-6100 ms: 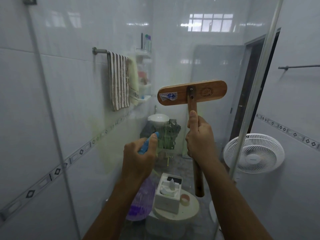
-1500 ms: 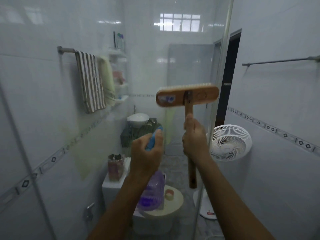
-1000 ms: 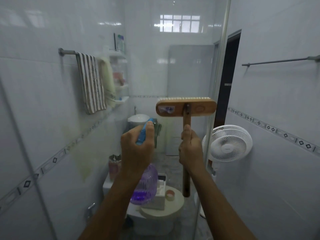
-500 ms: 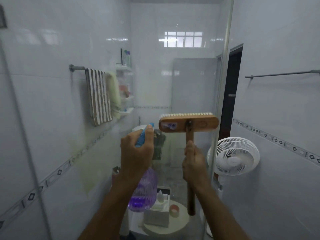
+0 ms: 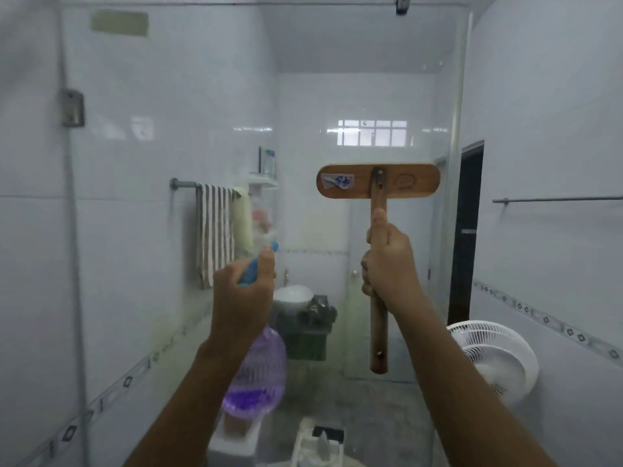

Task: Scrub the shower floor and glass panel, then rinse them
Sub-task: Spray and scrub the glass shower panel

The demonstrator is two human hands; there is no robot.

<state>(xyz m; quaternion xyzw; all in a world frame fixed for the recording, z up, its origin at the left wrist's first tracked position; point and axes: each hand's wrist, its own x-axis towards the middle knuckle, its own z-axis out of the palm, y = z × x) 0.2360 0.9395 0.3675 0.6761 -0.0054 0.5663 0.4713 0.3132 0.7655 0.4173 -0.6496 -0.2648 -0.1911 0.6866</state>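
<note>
Facing the glass panel [image 5: 387, 96] of a shower, a wooden scrub brush [image 5: 377, 181] is held upright, high on the pane. Its flat back is turned to the camera and its bristles toward the glass; whether they touch it cannot be told. The handle is wrapped by the right hand [image 5: 389, 264], the grip closed firmly with the thumb laid up the shaft. A spray bottle [image 5: 256, 375] of purple liquid is clasped in the left hand [image 5: 241, 298], the grip closed about its neck, the thumb beside the blue spray head [image 5: 258, 261], which is aimed at the glass left of the brush. The shower floor is not in view.

The panel appears to be at the wetting stage, ahead of scrubbing. The spray is best laid evenly from the top down, and the brush head kept flat to the pane and drawn in overlapping strokes, with pressure eased near the panel's edge.

Beyond the glass, a striped towel [image 5: 215, 230] is seen on a rail, and a white fan [image 5: 495, 358] just past the panel's right edge.
</note>
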